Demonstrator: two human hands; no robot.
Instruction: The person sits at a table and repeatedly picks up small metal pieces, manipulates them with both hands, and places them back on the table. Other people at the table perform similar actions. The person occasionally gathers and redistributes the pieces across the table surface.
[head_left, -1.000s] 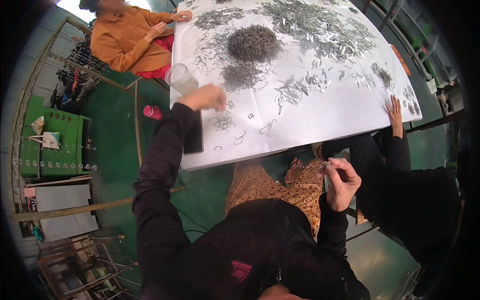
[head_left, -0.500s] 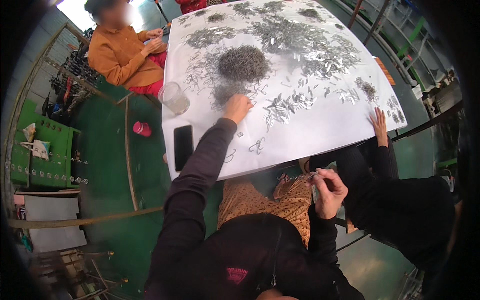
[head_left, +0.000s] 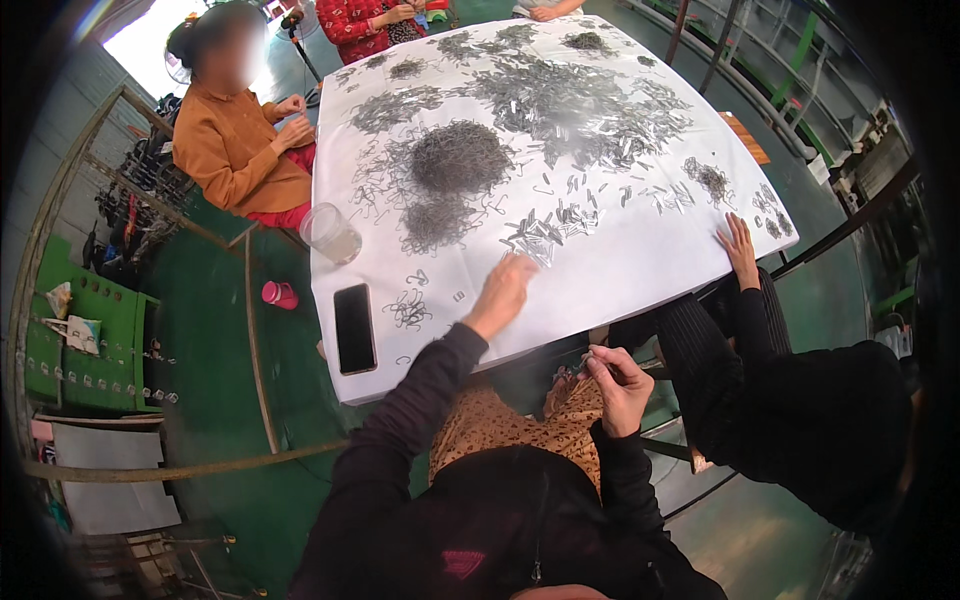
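Observation:
My left hand (head_left: 505, 293) is over the white-covered table (head_left: 600, 270), at the near edge of a scatter of short flat silver metal strips (head_left: 555, 228). Its fingers are smeared by motion, so I cannot tell whether anything is in them. Off the table's near edge, above my lap, my right hand (head_left: 622, 390) pinches a small metal piece between thumb and forefinger; its shape is mostly hidden. Left of the strips lie a dense heap of dark wire hooks (head_left: 460, 158) and a smaller heap of hooks (head_left: 437, 222). Several loose hooks (head_left: 408, 308) lie nearer me.
A phone (head_left: 354, 330) and a clear plastic jar (head_left: 331, 235) stand along the left edge. A larger spread of metal strips (head_left: 560, 100) covers the far side. A person in orange (head_left: 235, 150) sits at left; another person's hand (head_left: 740, 250) rests on the table at right.
My left hand has left the smaller hook heap and come right and nearer, toward the strips. My right hand stays pinched near my lap. The view has shifted slightly, showing more people at the far side.

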